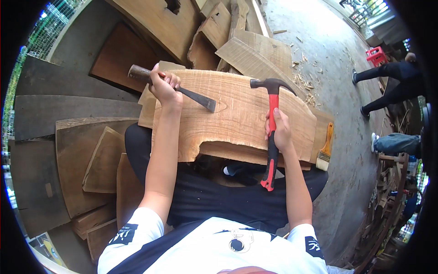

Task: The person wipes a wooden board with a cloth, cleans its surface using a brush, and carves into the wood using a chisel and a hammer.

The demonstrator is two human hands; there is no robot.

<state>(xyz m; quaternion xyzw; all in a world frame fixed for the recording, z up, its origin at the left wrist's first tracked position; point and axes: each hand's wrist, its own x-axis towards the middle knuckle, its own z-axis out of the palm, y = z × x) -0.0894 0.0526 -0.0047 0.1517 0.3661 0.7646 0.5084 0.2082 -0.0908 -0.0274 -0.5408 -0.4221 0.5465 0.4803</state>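
Observation:
My left hand (165,86) is wrapped round a chisel (197,98), its wooden handle sticking out to the upper left. The flat blade points right and down, over or on the face of a thick wooden board (237,114). In my right hand (280,130) is a claw hammer (273,109) with a red and black handle. Its dark head is up near the board's far edge, and the handle end hangs toward my lap. The board lies across my knees and has a rough, notched near edge.
Stacked wooden slabs (91,173) lie at the left, and more boards (260,50) beyond the work. A paintbrush (326,146) rests at the board's right end. Wood shavings (305,82) litter the concrete floor. People's legs (388,75) and a red stool (376,56) are at the right.

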